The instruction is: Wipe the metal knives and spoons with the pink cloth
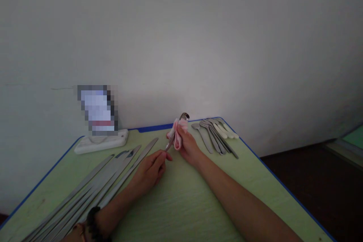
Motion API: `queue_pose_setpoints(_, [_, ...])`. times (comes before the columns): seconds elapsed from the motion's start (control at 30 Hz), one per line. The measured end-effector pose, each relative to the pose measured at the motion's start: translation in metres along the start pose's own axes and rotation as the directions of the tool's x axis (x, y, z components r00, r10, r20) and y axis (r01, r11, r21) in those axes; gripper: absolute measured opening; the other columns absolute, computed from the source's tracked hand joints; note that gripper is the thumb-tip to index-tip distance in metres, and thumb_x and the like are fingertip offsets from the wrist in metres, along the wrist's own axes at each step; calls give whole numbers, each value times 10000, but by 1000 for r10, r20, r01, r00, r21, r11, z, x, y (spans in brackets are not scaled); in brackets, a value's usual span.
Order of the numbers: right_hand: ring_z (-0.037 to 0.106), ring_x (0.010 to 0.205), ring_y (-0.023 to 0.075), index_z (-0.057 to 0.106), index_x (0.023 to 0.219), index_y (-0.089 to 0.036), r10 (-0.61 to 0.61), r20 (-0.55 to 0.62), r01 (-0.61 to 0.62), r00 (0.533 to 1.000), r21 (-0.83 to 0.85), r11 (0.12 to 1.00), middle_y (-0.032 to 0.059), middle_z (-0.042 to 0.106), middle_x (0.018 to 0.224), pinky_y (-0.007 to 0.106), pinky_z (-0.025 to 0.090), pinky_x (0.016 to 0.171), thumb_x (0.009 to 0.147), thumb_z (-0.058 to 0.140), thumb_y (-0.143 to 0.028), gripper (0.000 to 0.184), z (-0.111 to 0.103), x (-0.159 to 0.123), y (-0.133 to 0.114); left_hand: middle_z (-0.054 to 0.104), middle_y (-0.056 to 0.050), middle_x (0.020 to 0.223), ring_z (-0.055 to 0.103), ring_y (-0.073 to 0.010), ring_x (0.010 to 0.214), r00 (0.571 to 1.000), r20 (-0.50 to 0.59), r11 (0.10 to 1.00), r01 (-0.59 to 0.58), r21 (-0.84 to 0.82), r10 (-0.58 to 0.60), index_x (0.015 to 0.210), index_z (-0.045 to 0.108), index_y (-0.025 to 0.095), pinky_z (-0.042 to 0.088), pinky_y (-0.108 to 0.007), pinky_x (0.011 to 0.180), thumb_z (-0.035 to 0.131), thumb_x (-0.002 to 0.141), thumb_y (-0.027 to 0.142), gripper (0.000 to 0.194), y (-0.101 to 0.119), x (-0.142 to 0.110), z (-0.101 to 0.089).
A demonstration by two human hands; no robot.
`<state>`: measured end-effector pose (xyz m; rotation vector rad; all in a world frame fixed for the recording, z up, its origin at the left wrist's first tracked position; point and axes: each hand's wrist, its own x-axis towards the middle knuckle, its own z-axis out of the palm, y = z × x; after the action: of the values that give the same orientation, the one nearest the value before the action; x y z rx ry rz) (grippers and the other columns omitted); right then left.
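Note:
My left hand [150, 170] pinches the handle end of a metal spoon [184, 116] just above the green table [184, 204]. My right hand [188, 146] is closed on a pink cloth [178, 132] that is wrapped round the spoon's stem. The spoon's bowl sticks up above the cloth. Both forearms rest over the table, and a dark bracelet sits on my left wrist.
Several long metal knives [93, 189] lie fanned on the table's left. A pile of spoons and white-handled cutlery [217, 134] lies at the back right. A white tray [102, 141] with a blurred object stands by the wall. The table's blue edge [283, 185] drops to dark floor.

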<state>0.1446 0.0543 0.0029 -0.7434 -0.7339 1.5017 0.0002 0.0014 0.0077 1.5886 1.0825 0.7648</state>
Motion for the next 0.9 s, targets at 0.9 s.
queue_pose_setpoints(0.9, [589, 623, 138, 637, 774, -179, 16, -87, -10, 996, 75, 997, 18, 665, 703, 266, 455, 607, 677, 725, -464, 314, -7, 10, 4, 301, 75, 504, 327, -96, 467, 979, 132, 871, -200, 448, 156, 584, 325, 215, 217, -234, 476, 374, 863, 364, 320, 0, -3, 2])
